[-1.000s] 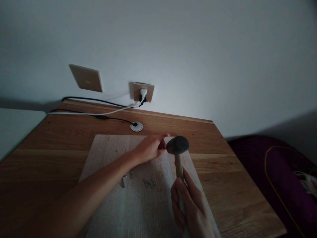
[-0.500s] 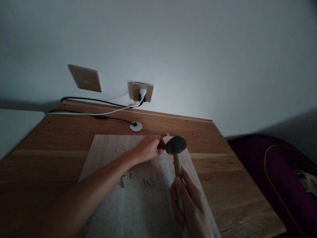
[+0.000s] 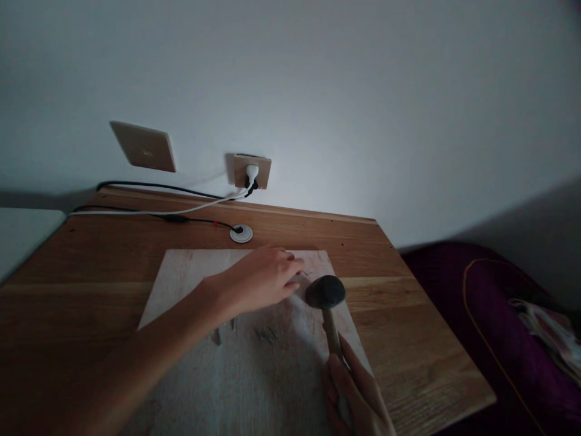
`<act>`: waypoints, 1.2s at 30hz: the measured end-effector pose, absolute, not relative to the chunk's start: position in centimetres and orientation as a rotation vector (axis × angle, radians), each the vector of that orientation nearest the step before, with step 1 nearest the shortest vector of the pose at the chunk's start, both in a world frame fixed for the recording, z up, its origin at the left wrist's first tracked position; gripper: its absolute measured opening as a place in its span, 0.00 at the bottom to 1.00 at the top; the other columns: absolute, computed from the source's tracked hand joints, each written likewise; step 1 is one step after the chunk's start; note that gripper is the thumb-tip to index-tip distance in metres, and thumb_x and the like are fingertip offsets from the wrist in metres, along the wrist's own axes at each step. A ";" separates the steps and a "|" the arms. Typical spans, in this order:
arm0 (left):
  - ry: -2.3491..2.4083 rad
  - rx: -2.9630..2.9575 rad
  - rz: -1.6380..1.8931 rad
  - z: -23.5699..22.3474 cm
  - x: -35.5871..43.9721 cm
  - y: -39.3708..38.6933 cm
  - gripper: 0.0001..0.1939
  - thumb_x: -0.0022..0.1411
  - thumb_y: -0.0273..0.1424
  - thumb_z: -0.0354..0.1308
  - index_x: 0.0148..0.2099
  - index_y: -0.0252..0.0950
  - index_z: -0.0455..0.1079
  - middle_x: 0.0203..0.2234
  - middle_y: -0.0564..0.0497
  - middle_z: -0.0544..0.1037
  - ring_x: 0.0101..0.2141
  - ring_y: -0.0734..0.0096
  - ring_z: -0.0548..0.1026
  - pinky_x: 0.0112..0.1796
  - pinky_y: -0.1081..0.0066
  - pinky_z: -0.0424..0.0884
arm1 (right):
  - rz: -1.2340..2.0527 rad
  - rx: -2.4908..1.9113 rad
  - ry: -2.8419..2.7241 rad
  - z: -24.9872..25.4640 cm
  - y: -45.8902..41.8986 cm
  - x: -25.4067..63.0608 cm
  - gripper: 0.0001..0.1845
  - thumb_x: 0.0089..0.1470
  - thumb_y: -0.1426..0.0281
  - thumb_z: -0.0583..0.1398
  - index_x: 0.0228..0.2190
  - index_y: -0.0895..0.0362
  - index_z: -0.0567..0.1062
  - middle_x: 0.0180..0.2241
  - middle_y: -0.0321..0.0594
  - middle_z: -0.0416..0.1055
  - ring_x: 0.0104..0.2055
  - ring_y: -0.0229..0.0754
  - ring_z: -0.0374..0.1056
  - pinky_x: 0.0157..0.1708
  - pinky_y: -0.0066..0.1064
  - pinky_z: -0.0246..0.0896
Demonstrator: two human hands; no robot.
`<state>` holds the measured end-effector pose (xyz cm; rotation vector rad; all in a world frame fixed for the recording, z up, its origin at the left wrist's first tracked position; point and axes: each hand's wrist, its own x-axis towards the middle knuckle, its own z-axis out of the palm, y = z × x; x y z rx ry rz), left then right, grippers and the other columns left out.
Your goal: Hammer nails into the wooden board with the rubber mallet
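Note:
My right hand is wrapped round the wooden handle of a rubber mallet with a black head. The mallet head is over the right part of a pale board. My left hand reaches across the board's far part, thumb and forefinger apart. Just right of its fingertips is a small, thin nail that looks bent; whether the fingers touch it I cannot tell. Several loose nails lie mid-board. Left of them are more small metal pieces, partly hidden by my left forearm.
The board rests on a wooden desk. Behind it are a round cable grommet, black and white cables and a wall socket with plugs in it. A wall plate is further left. Purple fabric lies beyond the desk's right edge.
My left thumb and forefinger have parted, and the bent nail beside them now shows. The mallet has come down and nearer to me. The view has shifted slightly to the right.

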<state>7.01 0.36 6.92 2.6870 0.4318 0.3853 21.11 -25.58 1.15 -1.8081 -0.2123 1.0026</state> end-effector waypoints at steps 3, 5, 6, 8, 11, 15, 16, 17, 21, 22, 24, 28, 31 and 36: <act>0.305 2.746 0.318 7.3 6.2 -1.4 0.08 0.65 0.19 0.60 0.38 0.36 0.76 0.34 0.48 0.84 0.36 0.61 0.82 0.41 0.65 0.73 | 1.006 -1.787 -0.186 1.3 -25.2 21.2 0.43 0.37 0.47 0.80 0.54 0.43 0.79 0.33 0.39 0.78 0.30 0.45 0.77 0.20 0.28 0.73; 0.221 2.801 0.279 6.7 5.5 -2.5 0.10 0.61 0.16 0.61 0.37 0.36 0.75 0.32 0.49 0.83 0.36 0.60 0.82 0.42 0.63 0.74 | 1.052 -1.768 -0.169 1.6 -24.9 21.1 0.42 0.42 0.46 0.78 0.56 0.43 0.78 0.28 0.35 0.75 0.23 0.41 0.72 0.15 0.26 0.67; 0.191 2.829 0.283 6.4 5.1 -2.9 0.11 0.60 0.15 0.61 0.37 0.37 0.75 0.31 0.49 0.83 0.35 0.60 0.81 0.43 0.62 0.74 | 1.081 -1.758 -0.169 1.8 -24.8 21.0 0.42 0.45 0.44 0.76 0.58 0.43 0.76 0.26 0.33 0.73 0.19 0.38 0.68 0.13 0.25 0.63; 0.163 2.860 0.310 5.7 4.4 -3.6 0.12 0.60 0.14 0.60 0.38 0.37 0.74 0.31 0.50 0.82 0.35 0.59 0.81 0.44 0.61 0.73 | 1.125 -1.729 -0.179 2.0 -24.5 20.9 0.43 0.49 0.43 0.74 0.61 0.45 0.74 0.23 0.30 0.70 0.14 0.35 0.60 0.10 0.25 0.55; 0.166 2.863 0.319 5.2 3.6 -4.2 0.12 0.61 0.14 0.59 0.39 0.38 0.73 0.30 0.51 0.81 0.35 0.60 0.80 0.44 0.62 0.72 | 1.156 -1.686 -0.204 2.2 -24.1 20.7 0.43 0.49 0.43 0.74 0.61 0.46 0.74 0.22 0.28 0.69 0.12 0.31 0.54 0.09 0.24 0.49; 0.142 2.858 0.279 5.0 3.4 -4.4 0.14 0.60 0.12 0.57 0.39 0.37 0.72 0.28 0.53 0.79 0.31 0.62 0.79 0.42 0.63 0.72 | 1.144 -1.690 -0.204 2.5 -23.9 20.4 0.45 0.49 0.41 0.73 0.62 0.47 0.72 0.23 0.27 0.70 0.11 0.28 0.53 0.10 0.21 0.49; 0.129 2.863 0.277 4.9 3.5 -4.4 0.14 0.60 0.12 0.57 0.39 0.37 0.72 0.28 0.53 0.79 0.30 0.62 0.79 0.41 0.64 0.72 | 1.138 -1.699 -0.201 2.5 -23.9 20.4 0.46 0.49 0.41 0.72 0.62 0.48 0.72 0.23 0.27 0.70 0.12 0.28 0.54 0.11 0.21 0.50; 0.121 2.867 0.282 4.8 3.5 -4.5 0.14 0.60 0.12 0.57 0.39 0.37 0.72 0.27 0.53 0.78 0.30 0.63 0.79 0.41 0.64 0.73 | 1.134 -1.707 -0.199 2.6 -23.9 20.4 0.46 0.48 0.41 0.73 0.62 0.48 0.72 0.23 0.27 0.71 0.12 0.29 0.54 0.11 0.21 0.50; 0.125 2.863 0.299 4.5 3.6 -4.8 0.14 0.61 0.13 0.58 0.39 0.38 0.72 0.26 0.54 0.78 0.30 0.63 0.79 0.41 0.64 0.73 | 1.130 -1.708 -0.203 2.7 -24.0 20.5 0.45 0.46 0.43 0.75 0.61 0.47 0.74 0.23 0.29 0.72 0.12 0.31 0.55 0.10 0.23 0.50; 0.130 2.865 0.296 4.5 3.6 -4.8 0.14 0.62 0.13 0.58 0.40 0.38 0.72 0.27 0.54 0.78 0.30 0.63 0.79 0.41 0.65 0.73 | 1.129 -1.704 -0.201 2.7 -24.0 20.5 0.45 0.46 0.43 0.75 0.60 0.47 0.74 0.23 0.30 0.73 0.12 0.31 0.55 0.10 0.23 0.50; 0.146 2.862 0.281 4.3 3.6 -4.7 0.14 0.64 0.13 0.57 0.41 0.37 0.73 0.28 0.53 0.79 0.32 0.63 0.79 0.41 0.65 0.74 | 1.125 -1.699 -0.183 2.7 -24.0 20.5 0.43 0.48 0.42 0.73 0.60 0.47 0.74 0.24 0.29 0.72 0.12 0.30 0.55 0.10 0.22 0.50; 0.223 2.754 0.341 4.1 4.1 -2.4 0.12 0.66 0.16 0.57 0.42 0.37 0.77 0.33 0.51 0.80 0.35 0.65 0.80 0.42 0.67 0.73 | 1.118 -1.689 -0.148 2.6 -23.9 20.2 0.44 0.48 0.42 0.73 0.61 0.47 0.74 0.23 0.27 0.71 0.12 0.29 0.55 0.10 0.21 0.51; 0.319 2.534 0.447 3.9 5.1 0.4 0.12 0.67 0.19 0.57 0.43 0.37 0.80 0.36 0.50 0.80 0.36 0.68 0.79 0.40 0.70 0.72 | 1.114 -1.682 -0.165 2.7 -23.8 20.0 0.46 0.48 0.42 0.73 0.62 0.49 0.73 0.22 0.27 0.70 0.12 0.29 0.56 0.10 0.21 0.50; 0.499 2.187 0.689 2.7 6.7 3.4 0.12 0.66 0.21 0.56 0.44 0.36 0.80 0.39 0.48 0.82 0.38 0.69 0.80 0.41 0.70 0.74 | 1.149 -1.662 -0.182 2.6 -23.7 20.2 0.47 0.50 0.41 0.71 0.64 0.51 0.71 0.22 0.26 0.70 0.12 0.28 0.54 0.11 0.20 0.48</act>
